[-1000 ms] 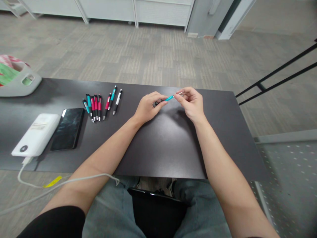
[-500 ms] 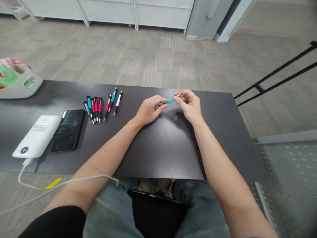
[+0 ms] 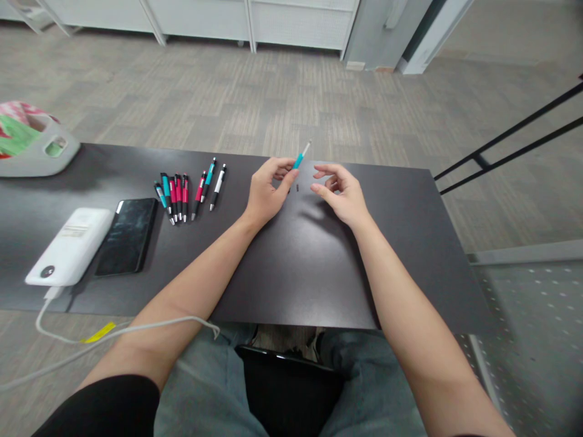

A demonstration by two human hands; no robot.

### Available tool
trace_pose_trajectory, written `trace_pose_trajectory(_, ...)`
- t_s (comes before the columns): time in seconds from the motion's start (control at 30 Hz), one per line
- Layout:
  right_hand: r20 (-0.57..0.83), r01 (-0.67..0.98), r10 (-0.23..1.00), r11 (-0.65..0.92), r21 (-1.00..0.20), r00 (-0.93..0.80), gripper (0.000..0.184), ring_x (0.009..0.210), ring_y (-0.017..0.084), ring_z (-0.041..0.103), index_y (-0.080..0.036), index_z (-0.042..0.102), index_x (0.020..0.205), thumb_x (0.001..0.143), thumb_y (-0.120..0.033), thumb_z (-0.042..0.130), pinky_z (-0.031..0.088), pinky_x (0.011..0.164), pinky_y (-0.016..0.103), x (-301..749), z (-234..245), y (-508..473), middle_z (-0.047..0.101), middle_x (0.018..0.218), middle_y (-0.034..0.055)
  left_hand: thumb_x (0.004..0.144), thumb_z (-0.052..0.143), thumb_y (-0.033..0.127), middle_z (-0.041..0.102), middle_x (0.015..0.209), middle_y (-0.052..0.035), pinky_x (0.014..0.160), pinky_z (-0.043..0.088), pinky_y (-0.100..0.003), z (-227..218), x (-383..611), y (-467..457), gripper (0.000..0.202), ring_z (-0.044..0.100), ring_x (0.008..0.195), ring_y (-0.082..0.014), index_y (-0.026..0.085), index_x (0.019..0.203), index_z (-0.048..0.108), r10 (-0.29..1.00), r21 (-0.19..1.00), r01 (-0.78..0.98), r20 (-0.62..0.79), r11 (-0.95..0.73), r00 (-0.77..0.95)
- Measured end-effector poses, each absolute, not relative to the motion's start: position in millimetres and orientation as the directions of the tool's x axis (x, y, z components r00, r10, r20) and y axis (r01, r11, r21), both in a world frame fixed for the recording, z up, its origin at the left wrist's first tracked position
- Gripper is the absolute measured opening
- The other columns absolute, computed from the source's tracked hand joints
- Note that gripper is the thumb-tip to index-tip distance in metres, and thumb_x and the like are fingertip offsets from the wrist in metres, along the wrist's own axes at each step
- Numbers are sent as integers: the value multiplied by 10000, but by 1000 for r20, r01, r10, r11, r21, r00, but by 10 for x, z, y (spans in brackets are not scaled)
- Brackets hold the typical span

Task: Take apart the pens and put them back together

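Note:
My left hand [image 3: 269,189] pinches a turquoise pen [image 3: 298,160] between thumb and fingers. A thin, pale refill-like rod [image 3: 306,147] sticks out of the pen's upper end, pointing up and away from me. My right hand [image 3: 339,191] is apart from the pen, just to its right, fingers curved and spaced with nothing in them. Between the two hands shows a small dark piece [image 3: 297,187]; its kind is too small to tell. To the left, several pens lie side by side, among them a red pen [image 3: 198,195] and a white pen [image 3: 218,187].
A black phone [image 3: 127,237] and a white power bank [image 3: 70,246] lie on the dark table [image 3: 310,279] at left. A white cable [image 3: 159,323] from the power bank crosses my left forearm. A white basket [image 3: 59,158] holding cloth stands at the far left.
My right hand has let go of the pen's end and opened. The left hand has tilted the pen more upright and moved slightly left. The small dark piece now shows below the pen.

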State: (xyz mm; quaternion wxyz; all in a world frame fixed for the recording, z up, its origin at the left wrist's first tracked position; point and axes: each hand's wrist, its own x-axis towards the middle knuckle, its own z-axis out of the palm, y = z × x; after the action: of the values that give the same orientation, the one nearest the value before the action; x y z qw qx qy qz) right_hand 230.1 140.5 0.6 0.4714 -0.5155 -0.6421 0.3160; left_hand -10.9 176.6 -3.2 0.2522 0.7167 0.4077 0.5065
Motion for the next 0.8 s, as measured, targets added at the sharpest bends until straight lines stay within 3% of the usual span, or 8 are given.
trace_pose_trajectory(0.13,279,626,925,380,-681,-258,559,1399,456,764,-368,944,1476,1142,-803,840,609,1301,703,2284,-27,1311,868,1565,158,1266,714,734,861,1125,-75,982,726,-410,20,-118,1830,458,849,1039,-256,312,1401,831,876,841,283,483,-461,-6)
trace_pose_trajectory(0.23,221,708,909,414,-573,-353,520,1570,530,666,-414,929,1568,1206,-751,769,548,1327,801,2269,-41,1272,804,1750,141,1262,721,737,860,1147,-78,992,726,-412,-23,-124,1878,462,847,1053,-257,309,1411,814,887,861,258,462,-439,-33)
trace_pose_trajectory(0.4,193,720,899,431,-544,-392,449,1543,544,662,-420,940,1543,1214,-678,777,531,1295,832,2265,-23,1274,826,1756,112,1265,704,713,861,1156,-76,951,712,-389,-220,-142,1947,441,835,1013,-243,296,1377,797,863,830,299,503,-470,-42)
trace_pose_trajectory(0.57,198,737,918,395,-548,-345,338,1401,485,724,-383,959,1347,1250,-576,699,522,1272,752,2265,27,1282,930,1514,105,1281,663,718,857,1141,-78,939,700,-383,-260,-161,1949,449,826,1027,-247,295,1356,794,836,774,377,549,-509,1)
trace_pose_trajectory(0.8,219,775,941,336,-536,-258,374,1255,455,758,-355,943,1276,1216,-661,735,582,1194,675,2313,18,1310,886,1337,149,1280,691,710,864,1160,-80,932,693,-374,-154,-153,1909,436,818,1041,-248,293,1340,806,835,759,398,550,-516,34)
